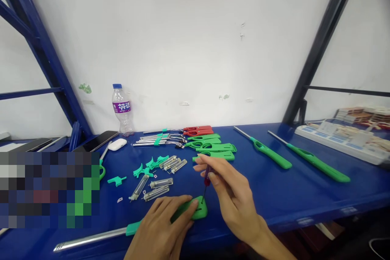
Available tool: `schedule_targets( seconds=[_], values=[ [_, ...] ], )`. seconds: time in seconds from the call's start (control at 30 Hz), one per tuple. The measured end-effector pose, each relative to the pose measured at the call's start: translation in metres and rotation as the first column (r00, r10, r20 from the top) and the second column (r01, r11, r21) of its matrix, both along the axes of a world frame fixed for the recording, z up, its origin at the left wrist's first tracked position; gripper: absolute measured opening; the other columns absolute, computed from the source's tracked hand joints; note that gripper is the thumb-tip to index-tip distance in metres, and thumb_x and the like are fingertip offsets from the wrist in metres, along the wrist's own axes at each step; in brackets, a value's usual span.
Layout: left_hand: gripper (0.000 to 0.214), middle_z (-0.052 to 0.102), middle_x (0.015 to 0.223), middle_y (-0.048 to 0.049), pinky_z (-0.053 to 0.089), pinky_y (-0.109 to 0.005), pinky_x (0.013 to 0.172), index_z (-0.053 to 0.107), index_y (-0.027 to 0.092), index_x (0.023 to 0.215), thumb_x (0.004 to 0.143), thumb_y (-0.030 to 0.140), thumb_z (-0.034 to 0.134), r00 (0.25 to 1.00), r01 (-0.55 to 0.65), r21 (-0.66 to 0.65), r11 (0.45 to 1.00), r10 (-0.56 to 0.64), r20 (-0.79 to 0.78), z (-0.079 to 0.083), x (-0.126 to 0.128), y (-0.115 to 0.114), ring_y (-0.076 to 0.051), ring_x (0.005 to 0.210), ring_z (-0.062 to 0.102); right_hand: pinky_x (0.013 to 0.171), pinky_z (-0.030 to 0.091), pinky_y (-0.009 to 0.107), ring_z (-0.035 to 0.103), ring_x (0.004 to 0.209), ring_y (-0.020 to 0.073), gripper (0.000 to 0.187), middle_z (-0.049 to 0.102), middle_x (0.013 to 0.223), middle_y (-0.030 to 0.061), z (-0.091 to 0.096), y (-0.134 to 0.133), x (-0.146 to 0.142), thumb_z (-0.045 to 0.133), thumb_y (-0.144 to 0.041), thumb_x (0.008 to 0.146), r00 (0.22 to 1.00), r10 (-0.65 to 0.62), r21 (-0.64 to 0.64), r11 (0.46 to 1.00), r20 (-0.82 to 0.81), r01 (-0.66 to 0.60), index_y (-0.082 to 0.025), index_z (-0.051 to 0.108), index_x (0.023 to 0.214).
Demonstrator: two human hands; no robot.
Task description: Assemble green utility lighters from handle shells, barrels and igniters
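Note:
My left hand [164, 223] lies over the green handle of a long-nosed lighter [195, 210], pinning it to the blue table [274, 195]; its metal nozzle [91, 239] points left. My right hand [225, 187] pinches a small dark-red screwdriver [206, 178], held upright with its tip on the handle's right end. Just beyond lie several green handle shells [216, 148], red shells [198, 131], metal tubes [152, 140], clear fuel cartridges [158, 183] and small green triggers [149, 165].
Two whole green lighters [268, 156] [317, 164] lie to the right. A water bottle [122, 109], a phone [97, 141] and a white earbud case [117, 144] sit at the back left. A white tray [341, 140] stands far right. Blue rack posts frame both sides.

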State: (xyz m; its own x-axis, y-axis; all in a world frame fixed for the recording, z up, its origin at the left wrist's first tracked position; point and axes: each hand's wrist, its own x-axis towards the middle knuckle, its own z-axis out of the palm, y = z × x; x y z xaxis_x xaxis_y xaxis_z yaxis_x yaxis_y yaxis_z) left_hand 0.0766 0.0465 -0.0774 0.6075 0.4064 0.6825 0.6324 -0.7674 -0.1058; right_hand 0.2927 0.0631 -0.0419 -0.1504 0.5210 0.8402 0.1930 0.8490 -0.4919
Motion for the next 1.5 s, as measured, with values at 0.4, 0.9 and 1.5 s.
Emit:
schedule_targets(
  seconds=[0.4,0.9,1.5],
  values=[
    [0.042,0.081,0.116,-0.0089,0.069,-0.037,0.08,0.066,0.018,0.139,0.111,0.01,0.035,0.995,-0.031,0.076,0.997,0.038,-0.092,-0.001,-0.002,-0.001,-0.023,0.095,0.081,0.096,0.062,0.035,0.076,0.107,0.0189,0.046,0.075,0.125,0.0054,-0.003,-0.002,-0.004,0.049,-0.017,0.114,1.0,-0.019,-0.047,0.999,0.013,0.02,-0.036,0.058,0.155],
    [0.043,0.079,0.122,-0.0105,0.067,-0.04,0.083,0.064,0.018,0.144,0.109,0.01,0.04,0.991,-0.044,0.079,0.996,0.054,-0.123,-0.012,-0.005,0.0,-0.025,0.101,0.079,0.083,0.065,0.03,0.08,0.086,0.0151,0.044,0.078,0.115,0.0024,-0.002,0.001,-0.006,0.05,-0.014,0.113,0.996,-0.092,-0.05,0.994,0.009,0.092,-0.035,0.06,0.15],
    [0.046,0.079,0.122,-0.0093,0.066,-0.039,0.087,0.063,0.019,0.146,0.107,0.007,0.041,0.988,-0.074,0.089,0.993,0.085,-0.13,-0.013,-0.005,-0.001,-0.024,0.103,0.079,0.06,0.058,0.021,0.073,0.08,0.0132,0.035,0.073,0.102,-0.0004,-0.004,-0.001,-0.002,0.068,-0.014,0.106,0.995,-0.081,0.02,0.996,-0.06,0.082,-0.037,0.072,0.133]
  ],
)
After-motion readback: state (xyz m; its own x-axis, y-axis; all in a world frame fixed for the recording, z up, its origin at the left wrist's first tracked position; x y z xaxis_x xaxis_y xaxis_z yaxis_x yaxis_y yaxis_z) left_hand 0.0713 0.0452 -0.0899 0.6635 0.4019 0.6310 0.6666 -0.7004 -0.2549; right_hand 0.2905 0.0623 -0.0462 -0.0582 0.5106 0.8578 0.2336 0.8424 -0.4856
